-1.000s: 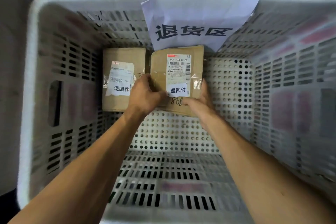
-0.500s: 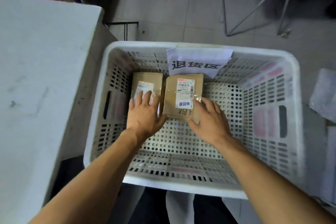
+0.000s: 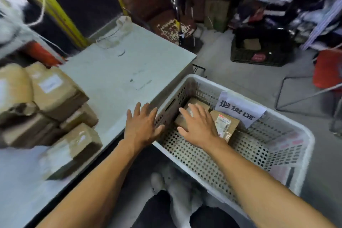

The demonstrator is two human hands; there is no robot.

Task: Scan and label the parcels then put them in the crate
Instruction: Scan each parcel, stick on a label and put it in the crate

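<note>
My left hand (image 3: pixel 142 126) sits at centre frame, fingers straight and spread wide, palm down, holding nothing. It lies over the gap between the table edge and the crate's left wall; whether it touches either, I cannot tell.

My right hand (image 3: pixel 199 127) is just right of it, inside the white perforated crate (image 3: pixel 288 122). Its fingers are also straight and moderately spread, palm down, gripping nothing. It hovers over or rests upon the left-hand parcel (image 3: pixel 182 121); contact cannot be confirmed from this view.

Crate contents, lower right of frame: two brown cardboard parcels lying at the far-left end of the crate floor, just beside each other. The left-hand one is largely covered by my right hand. The right-hand parcel (image 3: pixel 226 126) shows a white shipping label on its upper face. Behind it, a white paper sign (image 3: pixel 240 111) with black characters leans against the crate's far wall.

Left of frame: a pale table (image 3: pixel 118 72) carries a stack of brown boxes (image 3: pixel 53 111), blurred, several with white labels.

Upper right, further off: a dark basket (image 3: pixel 259 50) stands on the grey floor, and a red object (image 3: pixel 327 68) sits at the right edge.
</note>
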